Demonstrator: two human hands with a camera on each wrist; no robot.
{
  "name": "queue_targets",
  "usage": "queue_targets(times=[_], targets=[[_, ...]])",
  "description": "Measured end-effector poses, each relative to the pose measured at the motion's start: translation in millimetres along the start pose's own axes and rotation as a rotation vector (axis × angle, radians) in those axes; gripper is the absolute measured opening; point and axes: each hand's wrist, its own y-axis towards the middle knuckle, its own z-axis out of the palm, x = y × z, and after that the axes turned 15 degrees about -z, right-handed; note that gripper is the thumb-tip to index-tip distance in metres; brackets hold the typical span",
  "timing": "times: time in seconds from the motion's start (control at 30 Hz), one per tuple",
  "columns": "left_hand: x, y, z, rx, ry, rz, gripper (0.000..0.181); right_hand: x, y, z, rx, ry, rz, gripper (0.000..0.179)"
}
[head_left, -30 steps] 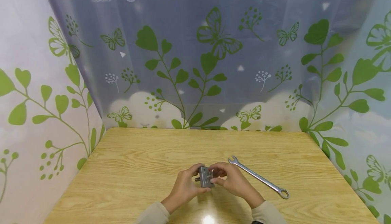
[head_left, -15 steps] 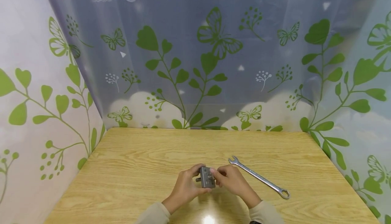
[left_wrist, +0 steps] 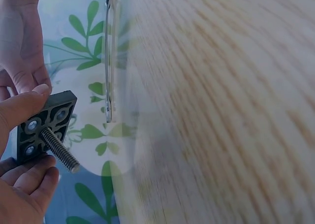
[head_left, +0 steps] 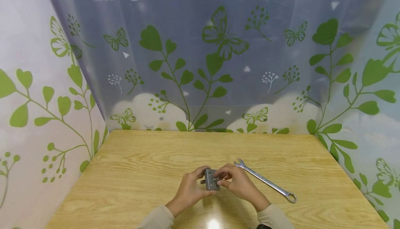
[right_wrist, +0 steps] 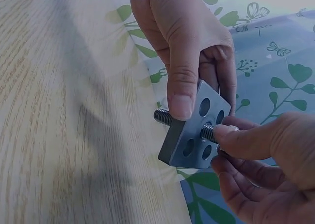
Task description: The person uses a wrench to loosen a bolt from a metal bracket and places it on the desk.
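A square grey metal plate [head_left: 211,179] with several round holes is held upright above the table. My left hand [head_left: 190,188] grips it by opposite edges, thumb on one side and fingers on the other. Through the plate's middle runs a threaded bolt [left_wrist: 61,150], which sticks out on both faces. On the plate's right side, my right hand [head_left: 239,183] pinches the outer end of the bolt between thumb and fingers. In the right wrist view, a bit of thread shows between that thumb and the plate; the fingertips partly cover the bolt's end.
A silver combination wrench [head_left: 265,181] lies slantwise on the wooden table [head_left: 150,156], right of my right hand. Behind and beside the table hang curtains [head_left: 175,83] printed with leaves and butterflies.
My right hand's thumb and fingers shift back and forth at the bolt's end: the thumb was pushed up half a second ago and is lower again now. My left hand keeps its hold on the plate.
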Motion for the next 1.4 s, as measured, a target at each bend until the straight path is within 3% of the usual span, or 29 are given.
queue_targets(times=[0.23,0.4,0.77,1.13,1.4], targets=[[-0.6,0.1,0.3,-0.001,-0.002,0.004,0.065,0.9,0.8,-1.9,0.014,0.009,0.031,0.021],[-0.2,-0.2,0.6,-0.002,0.007,0.013,0.066,-0.2,1.0,-1.6,0.024,0.026,0.039,0.035],[0.0,-1.0,0.9,-0.009,0.001,0.000,0.066,1.6,2.0,1.9,0.024,0.018,0.179,0.048],[0.6,-1.4,0.9,-0.020,0.031,0.026,0.064,-1.4,-1.5,-0.9,0.027,-0.037,0.045,0.018],[-0.3,-1.6,0.6,-0.004,0.017,0.021,0.065,-1.3,-2.0,-0.3,0.011,-0.009,-0.003,0.020]])
